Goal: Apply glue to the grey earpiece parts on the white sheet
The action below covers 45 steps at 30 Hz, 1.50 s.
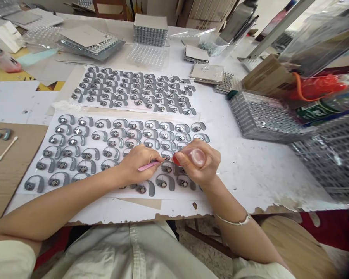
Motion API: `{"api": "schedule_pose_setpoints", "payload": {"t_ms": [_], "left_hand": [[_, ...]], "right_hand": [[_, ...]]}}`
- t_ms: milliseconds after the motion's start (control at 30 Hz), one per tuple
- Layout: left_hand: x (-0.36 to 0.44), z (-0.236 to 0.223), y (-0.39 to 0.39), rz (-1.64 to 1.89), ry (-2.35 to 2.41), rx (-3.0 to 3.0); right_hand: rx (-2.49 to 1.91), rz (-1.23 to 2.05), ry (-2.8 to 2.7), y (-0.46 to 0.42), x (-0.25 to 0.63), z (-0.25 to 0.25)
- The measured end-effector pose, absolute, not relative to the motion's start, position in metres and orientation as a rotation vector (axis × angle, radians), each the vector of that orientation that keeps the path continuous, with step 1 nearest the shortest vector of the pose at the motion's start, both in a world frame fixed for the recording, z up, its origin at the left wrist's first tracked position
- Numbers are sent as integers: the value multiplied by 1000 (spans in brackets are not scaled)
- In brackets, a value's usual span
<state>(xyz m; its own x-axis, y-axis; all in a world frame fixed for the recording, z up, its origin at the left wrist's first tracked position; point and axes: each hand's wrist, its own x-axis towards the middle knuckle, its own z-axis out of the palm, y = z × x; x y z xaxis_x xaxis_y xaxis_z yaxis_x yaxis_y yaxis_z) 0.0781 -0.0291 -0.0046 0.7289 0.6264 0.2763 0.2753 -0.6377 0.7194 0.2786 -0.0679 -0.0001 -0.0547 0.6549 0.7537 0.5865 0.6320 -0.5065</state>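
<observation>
Hands busy over rows of grey earpieces (pixel 90 154) on a white sheet (pixel 23 190)!
Far left, a cotton swab (pixel 7 148) lay on cardboard (pixel 14 174); then the left hand (pixel 136 164), fingers (pixel 151 154) closed on a pink stick (pixel 147 166) right among the earpieces; and the right hand (pixel 199 161), gripping a clear bottle (pixel 197 157) with a red tip.

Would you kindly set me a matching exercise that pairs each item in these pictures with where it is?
Items:
1. pink stick
2. small clear bottle
3. cotton swab

Places:
A. on the cardboard
B. in the right hand
C. in the left hand

Pairs: 1-C; 2-B; 3-A
</observation>
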Motion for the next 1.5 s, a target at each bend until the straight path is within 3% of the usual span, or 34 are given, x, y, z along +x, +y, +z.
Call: {"api": "schedule_pose_setpoints", "payload": {"t_ms": [1500], "left_hand": [[79,-7,-27,679,717,2201]], "right_hand": [[-980,91,-1705,-67,276,2]]}}
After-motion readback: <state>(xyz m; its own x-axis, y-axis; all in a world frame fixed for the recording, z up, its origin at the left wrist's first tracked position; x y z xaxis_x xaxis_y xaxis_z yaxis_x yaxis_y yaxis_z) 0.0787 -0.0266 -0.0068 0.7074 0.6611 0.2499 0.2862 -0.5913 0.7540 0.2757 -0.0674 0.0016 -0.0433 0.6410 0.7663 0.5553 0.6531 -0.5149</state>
